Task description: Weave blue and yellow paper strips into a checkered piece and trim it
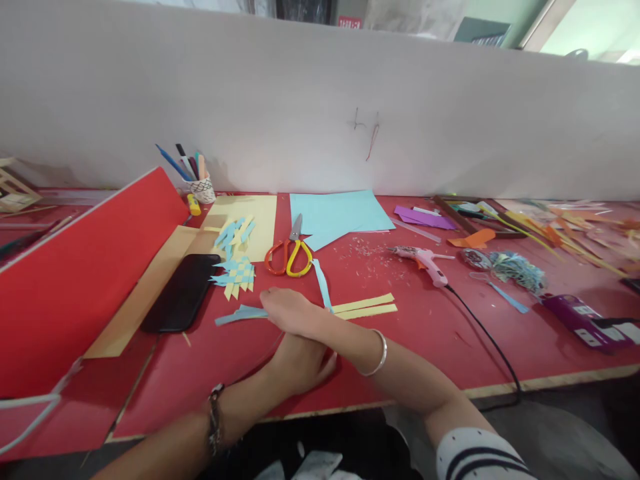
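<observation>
My right hand (290, 310) crosses over my left hand (300, 363) at the middle of the red table. The right fingers curl down over pale blue paper strips (235, 317), whose ends stick out to the left. Most of my left hand's fingers are hidden beneath the right wrist; only the thumb side shows. Two yellow paper strips (367, 307) stick out to the right of the hands, and one blue strip (323, 283) points away behind them. Beyond lie scissors (290, 257) with one orange and one yellow handle. Woven blue and yellow paper pieces (237, 273) lie to the left.
A black phone (181, 293) and a slanted red board (95, 273) are on the left, near a pen cup (201, 189). Blue sheets (340, 210) lie at the back. To the right are a pink glue gun (423, 262) with its cord and a purple power strip (585, 320).
</observation>
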Motion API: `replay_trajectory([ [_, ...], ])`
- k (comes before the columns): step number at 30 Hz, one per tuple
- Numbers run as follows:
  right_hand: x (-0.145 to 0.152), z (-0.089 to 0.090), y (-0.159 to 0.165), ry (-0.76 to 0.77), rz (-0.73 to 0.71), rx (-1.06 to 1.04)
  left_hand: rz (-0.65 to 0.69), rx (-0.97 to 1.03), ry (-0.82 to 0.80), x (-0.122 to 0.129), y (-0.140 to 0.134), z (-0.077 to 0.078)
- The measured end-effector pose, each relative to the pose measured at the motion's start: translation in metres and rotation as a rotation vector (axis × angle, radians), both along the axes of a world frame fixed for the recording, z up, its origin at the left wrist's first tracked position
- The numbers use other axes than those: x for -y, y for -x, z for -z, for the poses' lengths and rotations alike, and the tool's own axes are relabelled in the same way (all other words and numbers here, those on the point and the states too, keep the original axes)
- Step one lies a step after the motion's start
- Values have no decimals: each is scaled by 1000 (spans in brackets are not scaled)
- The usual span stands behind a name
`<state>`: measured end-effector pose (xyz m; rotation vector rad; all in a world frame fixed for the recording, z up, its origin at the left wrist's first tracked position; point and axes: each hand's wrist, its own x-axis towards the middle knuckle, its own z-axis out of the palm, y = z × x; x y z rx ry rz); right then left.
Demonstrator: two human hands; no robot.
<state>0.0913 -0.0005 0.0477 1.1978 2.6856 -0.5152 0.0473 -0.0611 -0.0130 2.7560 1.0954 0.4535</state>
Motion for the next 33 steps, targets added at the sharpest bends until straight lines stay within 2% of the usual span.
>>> replay_trajectory([
  [4,-7,8,-4,16,-14,-70,-12,-16,0,-1,0,-3],
  [8,-13,12,-12,10,43,-174,-34,-23,-10,0,0,-4],
  [12,-24,4,-21,-10,128,-321,-63,-12,-51,-3,-2,-5],
  [17,-49,-9,-27,-65,230,-493,-22,1,-72,-9,-2,-10],
  [21,-63,-8,-19,-104,322,-612,-11,-11,-54,-10,-1,-11],
  [24,-57,-6,-13,-194,354,-744,-7,-12,-52,-10,0,-9],
  [27,-41,-6,-19,-255,246,-700,0,1,-58,-10,-1,-7],
  [29,-29,-6,-33,-166,156,-615,-10,15,-62,-11,0,-6],
  [33,-8,1,-68,-71,262,-699,-88,54,-77,-17,5,-11],
])
